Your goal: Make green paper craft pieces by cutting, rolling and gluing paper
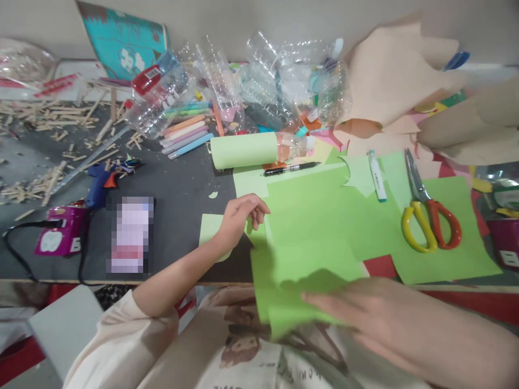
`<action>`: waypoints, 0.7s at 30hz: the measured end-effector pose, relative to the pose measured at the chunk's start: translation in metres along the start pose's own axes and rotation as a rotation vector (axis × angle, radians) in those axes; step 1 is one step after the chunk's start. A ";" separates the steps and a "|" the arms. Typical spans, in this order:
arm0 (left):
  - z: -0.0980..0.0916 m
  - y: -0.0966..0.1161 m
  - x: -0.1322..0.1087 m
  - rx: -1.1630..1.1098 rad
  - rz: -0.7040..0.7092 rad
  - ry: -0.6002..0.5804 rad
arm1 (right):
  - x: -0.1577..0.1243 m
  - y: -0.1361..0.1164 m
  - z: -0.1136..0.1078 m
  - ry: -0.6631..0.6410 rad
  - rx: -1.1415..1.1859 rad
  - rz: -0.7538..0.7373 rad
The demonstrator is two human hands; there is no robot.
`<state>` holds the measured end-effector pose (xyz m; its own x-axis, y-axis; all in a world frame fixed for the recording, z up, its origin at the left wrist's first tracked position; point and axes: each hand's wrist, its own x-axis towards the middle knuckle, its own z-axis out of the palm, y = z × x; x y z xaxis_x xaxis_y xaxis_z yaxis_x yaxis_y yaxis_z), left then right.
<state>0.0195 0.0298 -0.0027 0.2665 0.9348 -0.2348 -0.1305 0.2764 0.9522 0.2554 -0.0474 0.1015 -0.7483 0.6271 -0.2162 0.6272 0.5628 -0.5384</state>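
A large bright green paper sheet [312,216] lies in front of me, its near part bent over the table edge. My left hand [242,216] is at the sheet's left edge, fingers curled in; what they hold, if anything, is hidden. Over the near part of the sheet is my right hand [360,305], blurred, its fingers stretched out to the left. Beyond the sheet lie a black pen [292,168] and a plastic bottle [294,146] wrapped in a pale green paper tube [245,151]. Scissors [419,205] with yellow and red handles rest on green paper to the right.
A phone [130,235], a blue glue gun [99,183] and a magenta box [60,229] with a cable are on the left. Wooden sticks [52,113] litter the far left. Clear plastic bottles [267,81] and brown paper [389,75] pile up behind. A capped marker [377,175] lies near the scissors.
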 end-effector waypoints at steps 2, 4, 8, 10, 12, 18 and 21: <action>0.001 0.001 0.002 -0.022 -0.082 -0.139 | 0.005 0.001 -0.013 -0.241 0.150 -0.142; 0.001 0.001 0.003 -0.057 -0.190 -0.298 | 0.020 0.015 -0.022 -0.345 0.301 -0.090; -0.002 0.001 0.006 -0.094 -0.215 -0.365 | 0.058 0.059 -0.027 -0.301 0.289 0.193; -0.006 0.003 0.008 -0.068 -0.151 -0.327 | 0.072 0.076 -0.025 -0.284 0.243 0.217; -0.010 0.005 0.010 0.040 -0.086 -0.281 | 0.083 0.086 -0.024 -0.259 0.228 0.204; -0.013 0.003 0.016 0.284 -0.002 -0.070 | 0.100 0.093 -0.028 -0.159 0.074 0.230; -0.012 -0.001 0.019 0.262 0.011 0.014 | 0.106 0.089 -0.028 -0.082 0.019 0.263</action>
<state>0.0128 0.0495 -0.0107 0.2527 0.9411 -0.2247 0.1188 0.2003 0.9725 0.2379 0.0845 0.0537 -0.5755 0.7045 -0.4154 0.7989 0.3756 -0.4698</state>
